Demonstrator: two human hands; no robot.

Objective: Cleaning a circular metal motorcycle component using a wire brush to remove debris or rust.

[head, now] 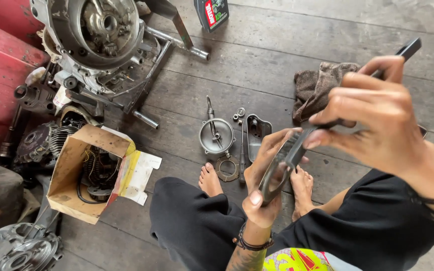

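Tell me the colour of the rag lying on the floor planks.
The rag is grey-brown and dirty, seen in the head view, just behind the right hand.

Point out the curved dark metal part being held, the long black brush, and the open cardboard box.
Curved dark metal part point(272, 181): head view, on its lower curved edge.
Long black brush point(409, 49): head view, on the handle's far end.
Open cardboard box point(66, 165): head view, on its left wall.

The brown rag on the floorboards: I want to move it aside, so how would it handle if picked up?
The brown rag lies crumpled in soft folds, so probably floppy and light. Fabric on wooden planks would likely drag, not roll.
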